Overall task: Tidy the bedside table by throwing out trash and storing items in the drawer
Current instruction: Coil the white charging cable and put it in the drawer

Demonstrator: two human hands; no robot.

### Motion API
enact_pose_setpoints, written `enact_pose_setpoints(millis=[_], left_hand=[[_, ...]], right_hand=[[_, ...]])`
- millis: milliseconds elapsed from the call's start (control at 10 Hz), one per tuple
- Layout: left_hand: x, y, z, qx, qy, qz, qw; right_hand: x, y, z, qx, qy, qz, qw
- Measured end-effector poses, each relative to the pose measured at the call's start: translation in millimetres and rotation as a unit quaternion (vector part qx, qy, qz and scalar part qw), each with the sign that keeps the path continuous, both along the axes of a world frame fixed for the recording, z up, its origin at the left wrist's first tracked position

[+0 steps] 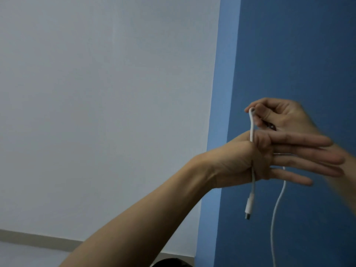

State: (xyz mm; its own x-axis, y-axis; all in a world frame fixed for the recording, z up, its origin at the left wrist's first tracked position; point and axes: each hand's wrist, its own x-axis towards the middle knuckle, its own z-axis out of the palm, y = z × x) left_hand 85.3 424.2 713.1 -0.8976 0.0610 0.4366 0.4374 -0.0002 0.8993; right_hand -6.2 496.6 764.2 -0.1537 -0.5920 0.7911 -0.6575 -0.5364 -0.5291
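Observation:
A white charging cable (252, 183) is held up in front of the wall. My left hand (248, 162) reaches in from the lower left, its fingers straight and pointing right, and its thumb pins the cable against the palm. The plug end (248, 209) hangs just below that hand. Above it, my right hand (285, 114) pinches the cable's top bend between thumb and fingertips. The long rest of the cable (274, 218) drops behind the left fingers and out of the bottom of the frame. No bedside table, drawer or trash is in view.
A white wall (106, 93) fills the left, a blue wall (298, 45) the right. A pale skirting strip (28, 237) runs along the lower left. A dark rounded object (171, 263) peeks in at the bottom edge.

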Motion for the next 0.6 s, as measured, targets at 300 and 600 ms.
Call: enact_pose_setpoints(millis=[300,600], left_hand=[[28.4,21.8,8.1,0.002,0.038,-0.026,0.999],[45.0,37.6,9.0,-0.053,0.072,-0.083,0.992]], right_hand=[[-1.7,11.0,9.7,-0.057,-0.097,0.043,0.993],[-12.3,13.3,12.9,-0.069,-0.117,0.073,0.988]])
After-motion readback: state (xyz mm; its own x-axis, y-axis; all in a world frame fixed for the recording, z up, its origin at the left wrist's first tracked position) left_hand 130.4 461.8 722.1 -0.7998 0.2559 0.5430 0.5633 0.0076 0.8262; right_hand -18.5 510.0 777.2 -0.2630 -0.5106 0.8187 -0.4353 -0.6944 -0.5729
